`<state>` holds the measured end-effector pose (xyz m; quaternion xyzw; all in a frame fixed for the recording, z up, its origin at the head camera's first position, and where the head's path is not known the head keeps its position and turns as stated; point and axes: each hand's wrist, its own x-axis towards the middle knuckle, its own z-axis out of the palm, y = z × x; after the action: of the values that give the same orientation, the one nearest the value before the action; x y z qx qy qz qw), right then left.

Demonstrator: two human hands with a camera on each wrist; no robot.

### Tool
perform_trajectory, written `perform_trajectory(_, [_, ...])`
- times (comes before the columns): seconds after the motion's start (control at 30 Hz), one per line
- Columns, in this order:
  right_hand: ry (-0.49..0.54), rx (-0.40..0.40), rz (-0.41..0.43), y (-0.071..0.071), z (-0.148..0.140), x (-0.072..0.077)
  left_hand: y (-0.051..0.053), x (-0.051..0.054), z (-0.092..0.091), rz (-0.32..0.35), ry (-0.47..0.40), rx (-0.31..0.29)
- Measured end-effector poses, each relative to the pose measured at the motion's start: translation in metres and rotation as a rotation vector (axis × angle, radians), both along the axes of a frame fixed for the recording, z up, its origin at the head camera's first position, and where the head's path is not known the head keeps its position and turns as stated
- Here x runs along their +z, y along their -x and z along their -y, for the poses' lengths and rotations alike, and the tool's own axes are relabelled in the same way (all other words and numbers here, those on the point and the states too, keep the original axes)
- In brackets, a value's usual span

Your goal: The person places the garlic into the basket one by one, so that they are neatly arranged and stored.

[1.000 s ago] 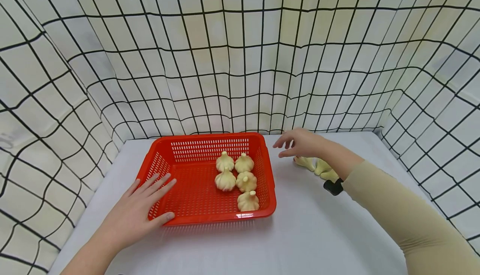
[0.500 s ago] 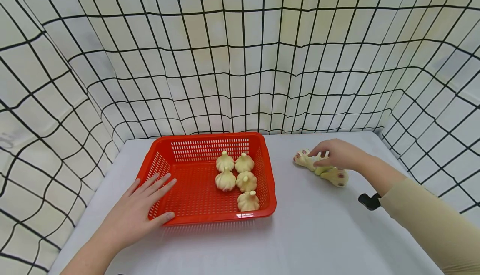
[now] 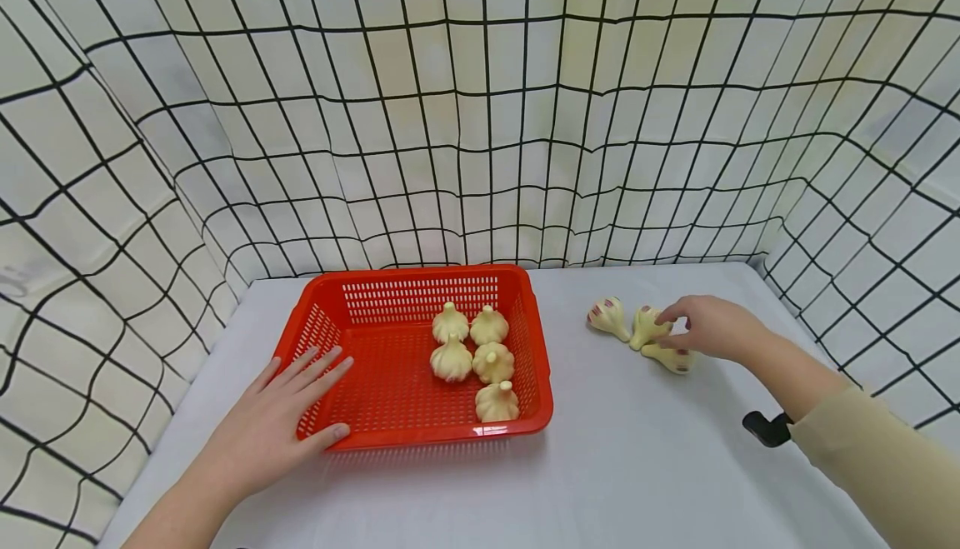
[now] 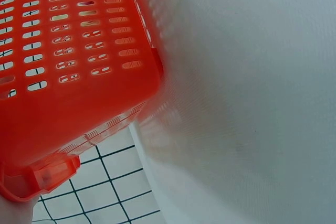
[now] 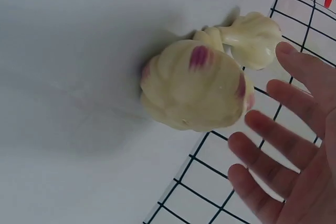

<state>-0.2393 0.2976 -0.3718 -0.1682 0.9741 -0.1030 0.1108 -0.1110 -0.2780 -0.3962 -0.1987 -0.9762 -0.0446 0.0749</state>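
In the head view, the left hand (image 3: 273, 424) rests with spread fingers on the left rim of the red basket (image 3: 420, 438). Several garlic bulbs (image 3: 496, 401) stand in the basket's right half. On the table to the right of the basket lie three garlic bulbs (image 3: 608, 317) with purple marks, their stems close together. Over the two right-hand ones hovers the right hand (image 3: 712, 328), fingers bent loosely. The right wrist view shows that hand (image 5: 294, 150) with fingers apart beside the nearest bulb (image 5: 191, 85), holding nothing; whether it touches the bulb cannot be told.
A black net over white sheeting (image 3: 480, 149) stands behind the table and along both sides. White cloth (image 3: 600, 466) covers the table. A small black object (image 3: 767, 429) is at the right sleeve's cuff. The basket's perforated wall (image 4: 79, 30) fills the left wrist view's upper left.
The right hand has moved rightward and nearer the camera, from beside the basket to the right-hand loose bulbs. The left hand and basket have stayed still.
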Motion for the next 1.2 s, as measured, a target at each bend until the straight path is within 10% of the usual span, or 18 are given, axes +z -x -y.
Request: perform_trajectory(1.2, [0.104,-0.051,-0.05,-0.019,-0.009,-0.03,-0.001,0.002,0.0,-0.024,0.005,-0.013])
